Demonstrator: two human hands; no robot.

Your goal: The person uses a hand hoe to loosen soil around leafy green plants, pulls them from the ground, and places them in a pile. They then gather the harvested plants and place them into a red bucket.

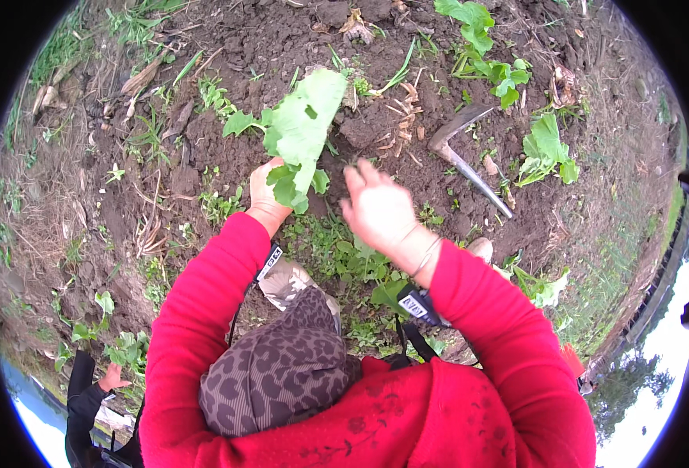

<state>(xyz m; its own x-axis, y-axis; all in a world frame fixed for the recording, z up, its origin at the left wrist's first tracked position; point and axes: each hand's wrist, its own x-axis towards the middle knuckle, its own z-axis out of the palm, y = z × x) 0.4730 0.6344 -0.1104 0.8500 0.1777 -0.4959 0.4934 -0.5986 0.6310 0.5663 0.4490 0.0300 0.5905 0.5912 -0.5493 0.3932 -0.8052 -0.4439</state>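
My left hand (267, 195) is closed at the base of a leafy green plant (305, 117); its broad leaves, one with a hole in it, cover most of the fingers. Just to the right, my right hand (381, 204) hovers over dark loose soil (350, 144), palm down and slightly blurred. Its fingers are a little apart and nothing shows in them. Farther right lies a hand hoe (469, 168) with a flat metal head and a straight handle, touched by neither hand.
More leafy plants grow at the upper right (508, 78) and right (547, 152). Low weeds (337, 249) cover the ground below my hands. A shoe (481, 249) shows beside my right forearm. Another person's hand (113, 378) with a dark sleeve appears at the lower left.
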